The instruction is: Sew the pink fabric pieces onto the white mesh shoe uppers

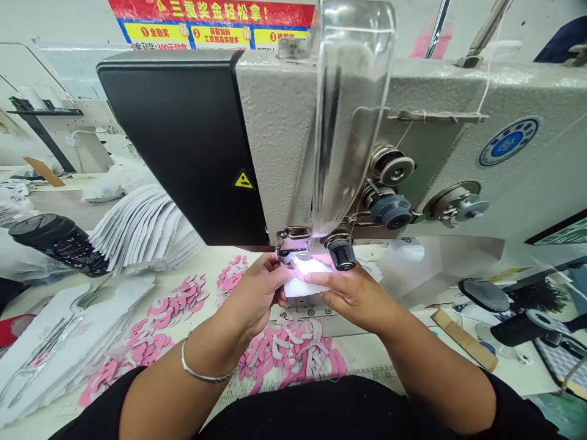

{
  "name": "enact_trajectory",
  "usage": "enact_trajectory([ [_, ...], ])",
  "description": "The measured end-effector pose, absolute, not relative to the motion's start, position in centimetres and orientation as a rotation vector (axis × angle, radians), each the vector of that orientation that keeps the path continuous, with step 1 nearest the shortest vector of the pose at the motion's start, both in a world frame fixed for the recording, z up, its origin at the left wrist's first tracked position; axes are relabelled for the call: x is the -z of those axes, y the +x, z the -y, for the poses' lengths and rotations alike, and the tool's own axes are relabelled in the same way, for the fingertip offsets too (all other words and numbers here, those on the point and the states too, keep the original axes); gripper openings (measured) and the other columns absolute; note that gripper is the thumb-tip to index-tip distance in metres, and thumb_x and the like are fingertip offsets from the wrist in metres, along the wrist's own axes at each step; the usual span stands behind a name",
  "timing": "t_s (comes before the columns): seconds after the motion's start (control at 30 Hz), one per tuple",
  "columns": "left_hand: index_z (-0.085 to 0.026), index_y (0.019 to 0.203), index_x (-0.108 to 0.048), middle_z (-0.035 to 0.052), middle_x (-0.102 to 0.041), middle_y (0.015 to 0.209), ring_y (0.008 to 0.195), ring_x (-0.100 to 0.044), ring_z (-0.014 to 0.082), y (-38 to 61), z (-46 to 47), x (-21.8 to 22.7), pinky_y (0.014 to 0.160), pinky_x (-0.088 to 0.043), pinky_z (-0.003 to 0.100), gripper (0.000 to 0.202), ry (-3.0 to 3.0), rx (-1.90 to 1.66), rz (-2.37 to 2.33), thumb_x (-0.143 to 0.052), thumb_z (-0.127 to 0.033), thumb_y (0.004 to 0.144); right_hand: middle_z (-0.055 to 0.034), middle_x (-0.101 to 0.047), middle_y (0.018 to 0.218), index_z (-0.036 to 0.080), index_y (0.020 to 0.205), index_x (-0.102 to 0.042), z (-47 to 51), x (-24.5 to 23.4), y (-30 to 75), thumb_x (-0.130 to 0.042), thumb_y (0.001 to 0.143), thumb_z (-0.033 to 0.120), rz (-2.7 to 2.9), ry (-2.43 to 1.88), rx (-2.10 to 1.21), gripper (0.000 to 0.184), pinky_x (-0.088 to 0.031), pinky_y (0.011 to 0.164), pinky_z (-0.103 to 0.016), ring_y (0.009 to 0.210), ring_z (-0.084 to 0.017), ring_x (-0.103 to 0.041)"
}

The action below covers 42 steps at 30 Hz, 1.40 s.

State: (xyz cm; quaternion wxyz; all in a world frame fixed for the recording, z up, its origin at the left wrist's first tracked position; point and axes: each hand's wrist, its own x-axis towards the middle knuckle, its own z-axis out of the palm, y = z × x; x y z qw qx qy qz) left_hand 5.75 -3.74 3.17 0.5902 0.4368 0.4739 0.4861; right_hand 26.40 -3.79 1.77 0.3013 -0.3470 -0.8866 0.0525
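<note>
A white mesh fabric piece (pixel 300 286) lies under the presser foot (pixel 290 255) of a grey sewing machine (pixel 440 159), lit by the machine's lamp. My left hand (pixel 257 292) pinches its left edge, fingers closed on it, a silver bangle on the wrist. On the right side, my right hand (pixel 351 292) presses the piece with fingers extended and thumb beneath, gripping it. Both hands sit right at the needle area.
Pink and white cut shapes (pixel 293 354) lie heaped in front of me and more (pixel 156 324) to the left. A stack of white pieces (pixel 142 229) and a dark bottle (pixel 59 243) sit left. A clear plastic guard (pixel 348 110) hangs on the machine. Tools and cardboard (pixel 463 339) lie right.
</note>
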Motion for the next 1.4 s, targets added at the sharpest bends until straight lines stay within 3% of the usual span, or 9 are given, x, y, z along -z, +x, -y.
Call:
enact_trajectory([
  [0.47,-0.019,0.092,-0.056,-0.0044,-0.052,0.074,0.048,-0.045,0.0046,5.8,4.1,-2.8,0.042,-0.037,0.018,0.019,1.047,-1.090,-1.106,-0.068,-0.026,0.079,-0.0071,-0.063,0.121,0.033,0.126,-0.064,3.5,-1.6,26.4,-0.054,0.095,0.023,2.380,-0.942,-0.163,0.035,-0.045,0.103,-0.049,0.114,-0.024,-0.058],
  [0.83,-0.017,0.083,-0.057,-0.0043,-0.051,0.063,0.049,-0.047,0.0065,5.6,4.2,-2.8,0.046,-0.038,0.019,0.014,1.086,-0.983,-1.186,-0.065,-0.028,0.079,-0.0048,-0.058,0.124,0.038,0.133,-0.060,3.0,-2.5,27.3,-0.055,0.082,0.008,2.502,-0.986,-0.193,0.059,-0.048,0.097,-0.044,0.113,-0.024,-0.055],
  [1.13,-0.018,0.078,-0.056,-0.0051,-0.048,0.057,0.048,-0.045,0.0070,5.5,4.0,-2.8,0.046,-0.036,0.020,0.015,1.051,-0.998,-1.150,-0.066,-0.028,0.078,-0.0050,-0.052,0.135,0.040,0.137,-0.057,3.0,-2.7,27.3,-0.058,0.082,0.012,2.536,-1.006,-0.213,0.061,-0.042,0.107,-0.049,0.125,-0.027,-0.049],
  [1.4,-0.018,0.083,-0.060,-0.0047,-0.047,0.059,0.049,-0.044,0.0061,5.2,4.0,-2.8,0.047,-0.035,0.019,0.013,1.021,-0.986,-1.088,-0.067,-0.028,0.080,-0.0030,-0.054,0.132,0.041,0.134,-0.057,3.1,-2.4,27.3,-0.057,0.081,0.013,2.469,-1.027,-0.272,0.061,-0.046,0.104,-0.047,0.123,-0.027,-0.053],
])
